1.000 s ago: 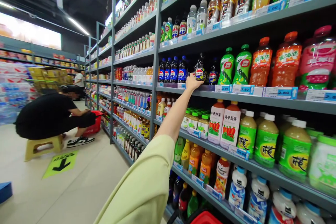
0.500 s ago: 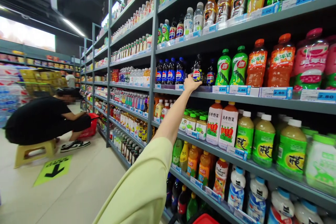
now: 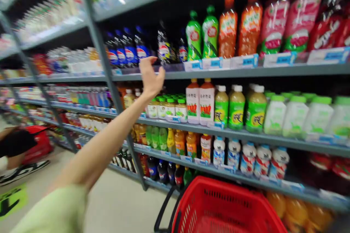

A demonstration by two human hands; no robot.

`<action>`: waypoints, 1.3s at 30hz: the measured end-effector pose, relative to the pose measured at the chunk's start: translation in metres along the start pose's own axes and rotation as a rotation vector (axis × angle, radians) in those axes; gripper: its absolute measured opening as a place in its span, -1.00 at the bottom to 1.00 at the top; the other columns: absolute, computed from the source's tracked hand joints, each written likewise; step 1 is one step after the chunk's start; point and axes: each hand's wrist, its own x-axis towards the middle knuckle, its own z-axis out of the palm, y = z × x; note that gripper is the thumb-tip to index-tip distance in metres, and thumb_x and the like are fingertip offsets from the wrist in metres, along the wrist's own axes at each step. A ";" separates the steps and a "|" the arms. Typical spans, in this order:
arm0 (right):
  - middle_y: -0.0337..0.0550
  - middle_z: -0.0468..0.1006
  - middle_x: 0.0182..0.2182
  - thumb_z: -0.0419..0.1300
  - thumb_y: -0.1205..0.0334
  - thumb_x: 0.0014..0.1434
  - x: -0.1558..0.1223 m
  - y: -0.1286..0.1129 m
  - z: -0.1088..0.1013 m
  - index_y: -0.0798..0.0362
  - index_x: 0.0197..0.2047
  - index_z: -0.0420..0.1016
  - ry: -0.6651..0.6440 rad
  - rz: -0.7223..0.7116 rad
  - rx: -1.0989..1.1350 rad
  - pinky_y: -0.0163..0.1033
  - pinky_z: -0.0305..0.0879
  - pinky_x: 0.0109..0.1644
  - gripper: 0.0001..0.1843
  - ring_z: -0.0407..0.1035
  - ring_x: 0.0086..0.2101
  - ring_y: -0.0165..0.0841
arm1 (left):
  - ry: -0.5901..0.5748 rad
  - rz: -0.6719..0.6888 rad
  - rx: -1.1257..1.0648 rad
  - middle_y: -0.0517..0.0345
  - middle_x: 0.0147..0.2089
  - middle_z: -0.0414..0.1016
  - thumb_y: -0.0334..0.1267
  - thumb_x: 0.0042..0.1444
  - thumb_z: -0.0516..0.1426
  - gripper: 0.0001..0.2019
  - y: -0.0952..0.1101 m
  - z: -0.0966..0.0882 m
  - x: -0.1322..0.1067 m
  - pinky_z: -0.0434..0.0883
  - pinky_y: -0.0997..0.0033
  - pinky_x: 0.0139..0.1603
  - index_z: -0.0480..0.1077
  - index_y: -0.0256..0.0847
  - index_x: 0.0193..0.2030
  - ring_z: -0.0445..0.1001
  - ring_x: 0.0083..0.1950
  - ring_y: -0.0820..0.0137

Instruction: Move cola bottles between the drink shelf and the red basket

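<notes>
My left hand (image 3: 152,76) is stretched out in front of the shelf, empty, its thumb spread away from the fingers. Just behind and above it a dark cola bottle (image 3: 164,49) with a red, white and blue label stands upright on the shelf; hand and bottle look apart. Blue-capped cola bottles (image 3: 129,50) line up to its left, and green soda bottles (image 3: 193,38) stand on its right. At the bottom, a red shopping basket (image 3: 232,189) with a black handle hangs or stands before the shelves. My right hand does not show.
A grey shelf edge (image 3: 235,66) with price tags runs across below the bottles. Lower shelves hold juice cartons (image 3: 193,103) and milk drinks (image 3: 247,158). At the left, a crouching person's leg and shoe (image 3: 24,171) are beside another red basket (image 3: 38,143).
My left hand has come off the cola bottle, drawn back and opened; the bottle stands on the shelf. The view has swung right and down, bringing the red basket into sight.
</notes>
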 end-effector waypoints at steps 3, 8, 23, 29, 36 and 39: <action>-0.10 0.55 -0.08 0.29 0.10 0.26 -0.034 0.042 -0.005 0.05 -0.06 0.54 0.039 0.095 0.028 -0.08 0.50 -0.10 -0.75 0.47 -0.12 -0.22 | -0.363 0.168 -0.050 0.40 0.11 0.48 -0.06 0.14 0.11 -0.69 -0.019 -0.048 -0.130 0.40 -0.05 0.34 0.36 0.35 0.04 0.42 0.20 0.19; -0.08 0.61 -0.28 0.16 0.36 0.26 -0.065 0.093 -0.039 0.17 -0.05 0.57 0.173 -0.020 -0.258 -0.18 0.35 0.00 -0.77 0.48 -0.21 -0.30 | -1.374 -0.108 -0.184 0.20 -0.07 0.65 0.01 0.07 0.10 -0.73 -0.037 -0.158 -0.420 0.49 -0.19 0.18 0.59 0.35 -0.14 0.57 0.07 0.02; -0.08 0.65 -0.05 0.37 0.11 0.15 -0.051 0.130 0.000 -0.04 0.09 0.53 -0.196 0.100 -0.993 -0.30 0.38 -0.10 -0.57 0.54 -0.05 -0.22 | -1.010 -0.146 -0.032 0.21 -0.34 0.61 -0.22 0.39 0.07 -0.69 0.030 -0.238 -0.596 0.30 0.06 0.15 0.47 -0.17 -0.39 0.56 -0.28 0.32; 0.05 0.61 0.01 0.47 0.22 0.00 -0.046 0.163 0.056 0.04 0.10 0.53 -0.343 0.092 -1.081 -0.21 0.42 0.00 -0.44 0.53 0.00 -0.12 | -1.009 -0.052 0.036 0.17 -0.32 0.62 -0.25 0.40 0.06 -0.70 0.039 -0.238 -0.598 0.27 0.02 0.17 0.47 -0.19 -0.37 0.57 -0.27 0.28; 0.20 0.57 0.05 0.30 0.16 0.21 -0.040 0.171 0.042 0.15 0.12 0.52 -0.233 0.179 -1.137 -0.17 0.41 0.04 -0.57 0.51 0.05 -0.07 | -1.004 -0.039 0.045 0.18 -0.31 0.62 -0.28 0.41 0.05 -0.71 0.039 -0.240 -0.598 0.27 0.05 0.17 0.45 -0.20 -0.36 0.57 -0.27 0.30; 0.28 0.57 0.03 0.24 0.10 0.27 -0.037 0.171 0.036 0.21 0.10 0.53 -0.154 0.251 -1.127 -0.16 0.40 0.03 -0.57 0.51 0.04 -0.06 | -1.012 -0.051 0.049 0.18 -0.30 0.62 -0.27 0.41 0.04 -0.70 0.040 -0.241 -0.598 0.26 0.05 0.18 0.45 -0.19 -0.36 0.57 -0.26 0.30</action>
